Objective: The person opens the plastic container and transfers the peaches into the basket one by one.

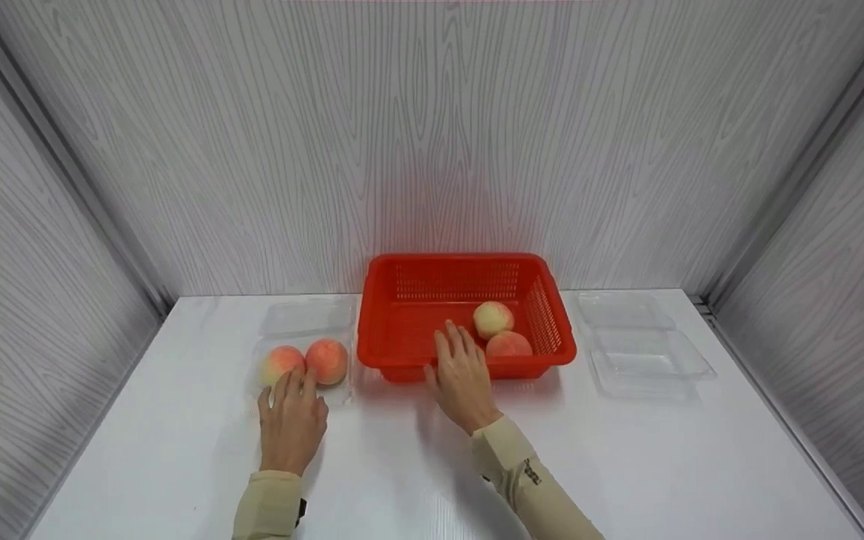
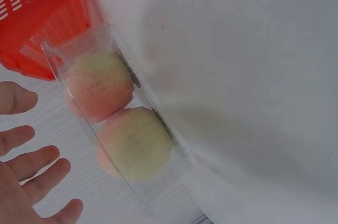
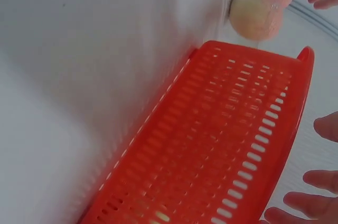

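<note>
Over red basket (image 1: pixel 402 315) rim — right hand (image 1: pixel 462 375)

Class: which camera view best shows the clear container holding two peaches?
The left wrist view: the clear container fills it, walls visible around both peaches. The head view shows it small, partly behind the left hand; the right wrist view catches only a corner.

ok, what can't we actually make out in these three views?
- Head view: whether the right hand touches the red basket rim or hovers; its fingertips overlap the front wall.
- Head view: whether the left hand touches the clear tray holding two peaches; the fingers cover the tray's near edge.
- Right wrist view: the basket's two peaches are hidden behind its slotted wall.
- Left wrist view: the palm is cut off by the frame's edge.
</note>
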A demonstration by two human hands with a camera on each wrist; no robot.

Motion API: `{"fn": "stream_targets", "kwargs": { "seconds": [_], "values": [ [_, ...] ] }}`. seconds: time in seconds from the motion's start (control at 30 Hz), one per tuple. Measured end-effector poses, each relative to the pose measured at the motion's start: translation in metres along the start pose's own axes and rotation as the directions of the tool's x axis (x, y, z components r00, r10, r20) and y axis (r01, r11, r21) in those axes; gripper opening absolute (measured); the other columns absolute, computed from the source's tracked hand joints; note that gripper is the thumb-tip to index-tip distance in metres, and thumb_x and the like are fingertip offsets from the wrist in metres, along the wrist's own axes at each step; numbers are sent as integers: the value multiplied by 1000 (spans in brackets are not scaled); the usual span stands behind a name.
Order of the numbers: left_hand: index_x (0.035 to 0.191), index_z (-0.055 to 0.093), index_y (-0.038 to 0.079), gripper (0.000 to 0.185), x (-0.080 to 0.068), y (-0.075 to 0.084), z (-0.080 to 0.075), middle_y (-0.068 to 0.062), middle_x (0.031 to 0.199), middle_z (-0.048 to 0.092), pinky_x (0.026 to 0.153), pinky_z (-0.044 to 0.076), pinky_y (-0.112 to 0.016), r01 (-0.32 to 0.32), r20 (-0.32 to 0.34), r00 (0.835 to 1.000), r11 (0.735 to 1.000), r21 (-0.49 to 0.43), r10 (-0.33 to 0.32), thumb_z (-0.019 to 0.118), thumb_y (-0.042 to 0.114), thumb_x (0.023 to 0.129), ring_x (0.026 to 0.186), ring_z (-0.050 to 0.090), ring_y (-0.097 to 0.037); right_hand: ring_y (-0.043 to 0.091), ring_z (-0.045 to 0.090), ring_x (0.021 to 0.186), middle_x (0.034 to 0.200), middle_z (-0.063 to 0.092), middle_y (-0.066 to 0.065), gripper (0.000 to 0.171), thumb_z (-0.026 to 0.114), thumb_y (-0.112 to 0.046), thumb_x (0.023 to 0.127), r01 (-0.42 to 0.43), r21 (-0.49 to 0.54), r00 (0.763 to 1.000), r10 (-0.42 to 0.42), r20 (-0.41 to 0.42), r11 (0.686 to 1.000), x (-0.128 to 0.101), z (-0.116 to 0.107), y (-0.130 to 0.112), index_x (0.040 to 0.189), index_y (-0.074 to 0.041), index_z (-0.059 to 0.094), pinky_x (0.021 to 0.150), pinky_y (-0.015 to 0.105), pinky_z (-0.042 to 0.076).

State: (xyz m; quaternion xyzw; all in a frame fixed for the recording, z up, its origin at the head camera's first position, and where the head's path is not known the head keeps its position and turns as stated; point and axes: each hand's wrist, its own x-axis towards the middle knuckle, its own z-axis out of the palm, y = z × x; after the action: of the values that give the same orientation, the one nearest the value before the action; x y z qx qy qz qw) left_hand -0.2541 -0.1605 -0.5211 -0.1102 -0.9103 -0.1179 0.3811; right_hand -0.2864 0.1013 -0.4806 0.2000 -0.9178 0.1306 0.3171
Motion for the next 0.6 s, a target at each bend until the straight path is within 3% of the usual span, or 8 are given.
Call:
{"fn": "stream_targets", "kwargs": {
  "seconds": [0.27, 0.6],
  "values": [
    [118, 62, -6, 43, -3, 1, 1, -27, 123, 65, 94, 47, -65, -15, 100, 995, 999, 34, 11, 80, 3, 81, 115, 60, -42, 47, 51, 126, 141, 52, 30, 51, 75, -15, 91, -64, 17, 998, 64, -10, 998, -1, -6, 26, 131, 10, 56, 104, 60, 44],
    [119, 66, -4, 47, -10, -12, 2, -24, 121, 64, 91, 46, -67, -21, 84, 996, 1000, 13, 20, 83, 0, 76, 115, 59, -41, 47, 54, 123, 137, 54, 30, 55, 76, -17, 90, -60, -19, 997, 59, -51, 998, -10, -5, 50, 133, 10, 55, 102, 60, 45]
  ]
}}
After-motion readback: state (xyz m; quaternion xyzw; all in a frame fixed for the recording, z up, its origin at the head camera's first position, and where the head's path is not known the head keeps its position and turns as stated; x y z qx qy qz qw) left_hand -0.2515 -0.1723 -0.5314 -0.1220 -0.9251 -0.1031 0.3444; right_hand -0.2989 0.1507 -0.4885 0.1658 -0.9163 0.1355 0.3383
